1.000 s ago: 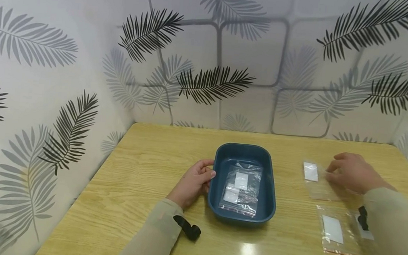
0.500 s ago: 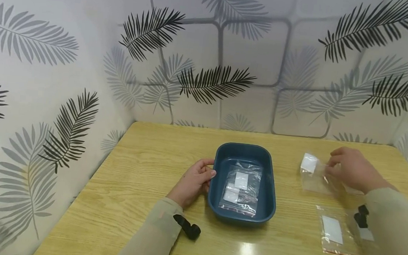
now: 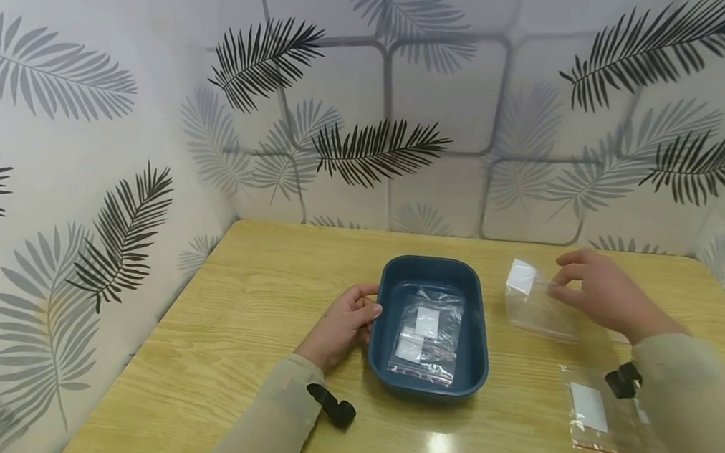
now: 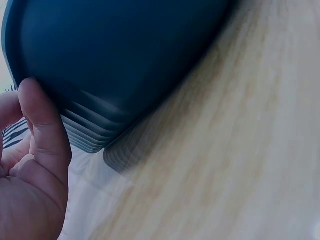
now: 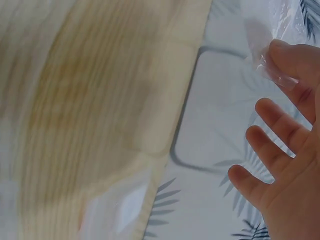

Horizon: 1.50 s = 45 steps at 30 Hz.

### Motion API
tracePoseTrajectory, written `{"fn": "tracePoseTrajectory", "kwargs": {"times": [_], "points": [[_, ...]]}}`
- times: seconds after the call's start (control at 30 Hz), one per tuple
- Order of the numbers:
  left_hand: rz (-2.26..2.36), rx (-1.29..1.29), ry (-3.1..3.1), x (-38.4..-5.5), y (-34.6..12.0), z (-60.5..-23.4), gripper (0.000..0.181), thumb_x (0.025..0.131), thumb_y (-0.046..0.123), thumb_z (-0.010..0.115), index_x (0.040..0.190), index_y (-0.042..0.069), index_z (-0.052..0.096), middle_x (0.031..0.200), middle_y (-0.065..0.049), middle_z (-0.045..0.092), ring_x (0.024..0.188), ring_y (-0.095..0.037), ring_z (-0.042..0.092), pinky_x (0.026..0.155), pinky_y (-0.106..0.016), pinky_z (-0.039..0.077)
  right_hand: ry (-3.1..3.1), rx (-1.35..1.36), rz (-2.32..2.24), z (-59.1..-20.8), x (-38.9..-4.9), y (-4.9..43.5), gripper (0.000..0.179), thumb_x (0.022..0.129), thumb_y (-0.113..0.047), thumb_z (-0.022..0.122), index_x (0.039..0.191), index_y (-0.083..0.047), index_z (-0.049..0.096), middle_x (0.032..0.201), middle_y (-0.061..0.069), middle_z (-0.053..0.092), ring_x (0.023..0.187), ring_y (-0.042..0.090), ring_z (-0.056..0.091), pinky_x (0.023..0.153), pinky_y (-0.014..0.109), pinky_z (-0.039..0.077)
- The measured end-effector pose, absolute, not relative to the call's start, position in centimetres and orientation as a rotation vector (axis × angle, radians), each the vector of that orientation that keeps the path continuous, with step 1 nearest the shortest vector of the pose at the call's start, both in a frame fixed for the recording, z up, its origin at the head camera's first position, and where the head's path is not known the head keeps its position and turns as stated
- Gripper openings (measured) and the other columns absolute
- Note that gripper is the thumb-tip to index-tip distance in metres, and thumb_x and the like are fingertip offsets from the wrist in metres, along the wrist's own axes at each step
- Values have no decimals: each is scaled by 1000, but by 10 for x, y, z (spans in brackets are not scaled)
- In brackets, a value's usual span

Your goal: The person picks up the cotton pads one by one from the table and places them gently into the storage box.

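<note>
My left hand holds the left side of a dark blue plastic tub, thumb at the rim. In the left wrist view the thumb lies against the tub's ribbed outer wall. Inside the tub lie clear zip bags with white paper pieces, overlapping each other. To the right of the tub, my right hand pinches a clear zip bag with a white piece in its corner. In the right wrist view thumb and index finger grip the bag, while the other fingers stand spread.
On the wooden table, clear zip bags with white pieces lie at the front right, partly under the right forearm. Another bag shows in the right wrist view. A leaf-patterned wall rises behind the table.
My right hand has lifted the bag from the table and moved it left towards the tub. The left hand and the tub stay where they were.
</note>
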<state>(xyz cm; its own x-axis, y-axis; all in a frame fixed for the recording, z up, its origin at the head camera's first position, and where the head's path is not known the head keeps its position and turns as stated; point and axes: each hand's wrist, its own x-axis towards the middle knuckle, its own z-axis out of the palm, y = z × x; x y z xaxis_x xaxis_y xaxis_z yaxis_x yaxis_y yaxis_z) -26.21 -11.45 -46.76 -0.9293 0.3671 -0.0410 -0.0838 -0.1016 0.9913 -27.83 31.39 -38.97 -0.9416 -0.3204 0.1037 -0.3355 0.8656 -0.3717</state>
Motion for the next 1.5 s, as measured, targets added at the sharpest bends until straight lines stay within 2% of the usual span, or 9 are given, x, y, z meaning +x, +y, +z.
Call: {"fn": "tracePoseTrajectory", "kwargs": {"times": [0.33, 0.57, 0.93, 1.07, 1.27, 1.5], "points": [[2107, 310, 1868, -262, -114, -468, 42, 104, 10, 56, 144, 4, 46, 96, -7, 59, 67, -14, 58, 59, -27, 50, -2909, 674, 641, -372, -270, 259, 12, 96, -26, 71, 90, -16, 75, 139, 20, 53, 129, 46, 46, 105, 62, 36], [2102, 317, 1869, -263, -115, -469, 42, 104, 12, 57, 144, 4, 46, 96, -8, 59, 67, -14, 58, 59, -26, 50, -2875, 752, 618, -365, -268, 216, 13, 94, -25, 71, 86, -16, 74, 135, 18, 56, 124, 41, 51, 104, 58, 40], [2109, 316, 1861, -263, -115, -470, 44, 104, 10, 57, 145, 2, 45, 95, -9, 58, 67, -14, 58, 57, -26, 50, -2833, 749, 530, -372, -274, 179, 14, 92, -23, 73, 80, -16, 73, 132, 18, 58, 125, 42, 49, 107, 56, 38], [2114, 319, 1857, -263, -115, -470, 43, 104, 10, 56, 145, 2, 45, 96, -9, 59, 67, -14, 58, 58, -26, 50, -2830, 749, 535, -373, -275, 174, 12, 92, -25, 73, 90, -13, 77, 134, 19, 56, 126, 43, 48, 108, 57, 36], [2110, 314, 1868, -262, -114, -469, 43, 105, 11, 56, 145, 4, 45, 97, -8, 59, 67, -14, 58, 58, -27, 50, -2893, 732, 465, -379, -275, 174, 33, 89, -33, 76, 112, -9, 76, 143, 20, 50, 133, 44, 42, 111, 59, 32], [2117, 303, 1860, -262, -114, -469, 44, 104, 9, 56, 145, 3, 45, 96, -8, 58, 66, -13, 57, 58, -26, 49, -2928, 706, 467, -384, -275, 181, 36, 90, -33, 74, 117, -9, 74, 146, 21, 48, 136, 45, 39, 111, 59, 31]]}}
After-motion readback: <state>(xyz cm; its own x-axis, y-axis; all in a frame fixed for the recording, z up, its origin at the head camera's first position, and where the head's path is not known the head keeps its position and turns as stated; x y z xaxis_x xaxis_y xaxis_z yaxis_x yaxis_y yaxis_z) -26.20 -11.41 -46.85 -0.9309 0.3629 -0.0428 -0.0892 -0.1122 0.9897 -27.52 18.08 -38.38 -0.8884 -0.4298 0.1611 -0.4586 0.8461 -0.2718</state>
